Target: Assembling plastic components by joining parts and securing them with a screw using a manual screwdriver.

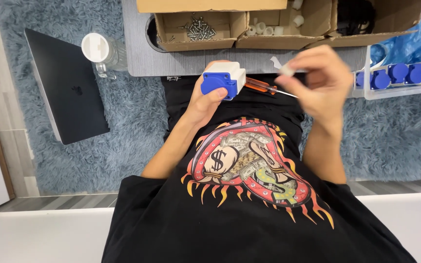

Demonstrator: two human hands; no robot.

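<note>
The left hand [205, 100] is closed around a white socket box with a blue hinged cap [222, 79], fingers wrapped behind it and the thumb pressing the blue front, so the box sits upright above the person's chest. The right hand [317, 78] is blurred; its fingertips are pinched together on a small white piece [286, 70], and the other fingers curl loosely. Between the two hands, an orange-handled screwdriver [261, 86] lies on the black shirt, its thin shaft pointing toward the right hand and its handle partly behind the box.

Just beyond both hands runs the near edge of a grey mat [137, 53], and on it stand cardboard boxes: one with screws [198, 29] past the left hand, one with white caps [269, 27] between the hands. Beside the right hand a clear tray [400, 90] holds a row of blue-capped sockets. Out past the left hand are a glass jar with a white lid [101, 51] and a closed dark laptop [66, 83] on the blue shaggy rug [132, 126], which lies bare on both sides of the forearms.
</note>
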